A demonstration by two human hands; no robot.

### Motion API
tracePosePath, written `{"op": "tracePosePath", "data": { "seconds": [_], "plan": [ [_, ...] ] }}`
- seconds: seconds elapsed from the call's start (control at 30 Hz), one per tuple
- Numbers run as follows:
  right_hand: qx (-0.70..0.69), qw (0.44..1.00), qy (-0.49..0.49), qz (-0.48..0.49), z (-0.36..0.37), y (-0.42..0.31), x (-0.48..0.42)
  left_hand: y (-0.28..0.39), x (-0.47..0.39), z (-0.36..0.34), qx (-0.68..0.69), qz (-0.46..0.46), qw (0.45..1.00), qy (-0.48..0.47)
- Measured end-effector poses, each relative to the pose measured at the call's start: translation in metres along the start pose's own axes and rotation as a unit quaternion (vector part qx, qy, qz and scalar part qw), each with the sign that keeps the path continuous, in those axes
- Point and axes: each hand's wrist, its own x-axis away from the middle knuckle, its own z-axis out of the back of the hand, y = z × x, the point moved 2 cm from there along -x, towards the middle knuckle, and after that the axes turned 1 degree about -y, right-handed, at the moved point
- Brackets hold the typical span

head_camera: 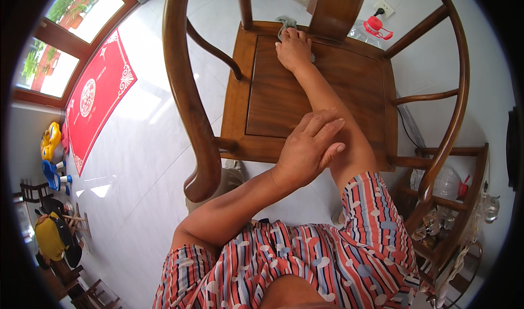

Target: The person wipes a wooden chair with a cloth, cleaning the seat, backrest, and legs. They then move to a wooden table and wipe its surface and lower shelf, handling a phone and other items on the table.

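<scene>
A wooden armchair with a curved rail stands before me, its brown seat (278, 96) level under my arms. My right hand (295, 49) presses a grey-green cloth (287, 22) onto the back edge of the seat, near the foot of the wooden back splat (337, 10). Part of the cloth shows beyond the fingertips and a bit beside the wrist. My left hand (313, 143) is over the front part of the seat, its fingers slightly bent and apart, against or just above my right forearm. Nothing shows in the left hand.
The chair's arm rails (180, 84) curve up on both sides. Behind it are a plastic bottle with a red cap (372, 26) and a wall socket (383, 8). A wooden shelf (450, 202) with bottles and glassware is at right. A red mat (100, 92) lies by the door at left.
</scene>
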Motion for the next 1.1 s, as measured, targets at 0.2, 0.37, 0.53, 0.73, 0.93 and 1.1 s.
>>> {"op": "tracePosePath", "data": {
  "seconds": [0.2, 0.37, 0.53, 0.73, 0.93, 1.1],
  "plan": [
    [-0.008, 0.993, -0.079, 0.086, -0.013, -0.029, -0.053, 0.010, -0.001, 0.008, 0.029, -0.040, 0.998, 0.049],
    [-0.023, 0.994, -0.051, 0.099, -0.025, -0.021, -0.054, 0.012, -0.004, 0.007, 0.040, -0.035, 0.997, 0.057],
    [-0.116, 0.960, -0.085, 0.239, 0.007, -0.045, 0.013, 0.010, 0.004, 0.011, 0.038, -0.037, 0.997, 0.056],
    [-0.159, 0.910, -0.054, 0.379, 0.007, -0.030, 0.043, 0.012, 0.007, 0.008, 0.024, -0.024, 0.998, 0.044],
    [-0.066, 0.968, -0.093, 0.225, -0.008, -0.072, -0.026, 0.014, 0.003, 0.012, 0.006, -0.036, 0.997, 0.066],
    [-0.058, 0.973, -0.098, 0.199, -0.021, -0.078, -0.023, 0.006, -0.004, 0.008, 0.020, -0.028, 0.997, 0.068]
  ]
}}
